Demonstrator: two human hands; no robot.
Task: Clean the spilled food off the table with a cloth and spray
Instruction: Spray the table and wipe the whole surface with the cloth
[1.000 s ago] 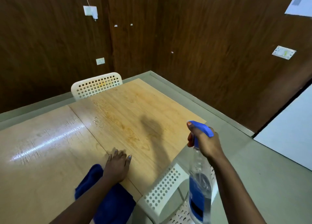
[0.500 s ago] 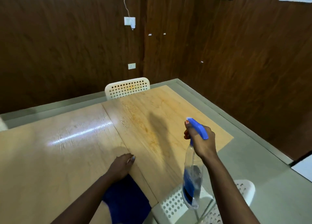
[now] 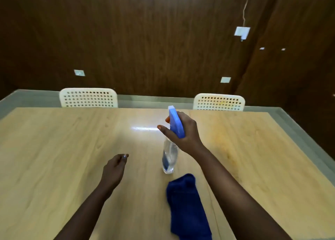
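Observation:
My right hand [image 3: 184,133] grips the blue trigger head of a clear spray bottle [image 3: 170,154], which stands upright with its base on or just above the wooden table [image 3: 54,149]. A dark blue cloth [image 3: 186,205] lies crumpled on the table just in front of the bottle, between my forearms. My left hand [image 3: 115,169] hovers over the table to the left of the bottle, fingers loosely curled, holding nothing. A yellowish smear [image 3: 223,136] shows on the table's right half. No loose food is visible.
Two white perforated chairs [image 3: 88,97] [image 3: 219,102] stand at the table's far edge against a dark wood-panelled wall. A grey floor strip runs along the table's right side. A bright light glare sits on the tabletop behind the bottle.
The view swung left to face the table squarely. My left hand left the cloth and moved left. My right hand brought the bottle in over the table.

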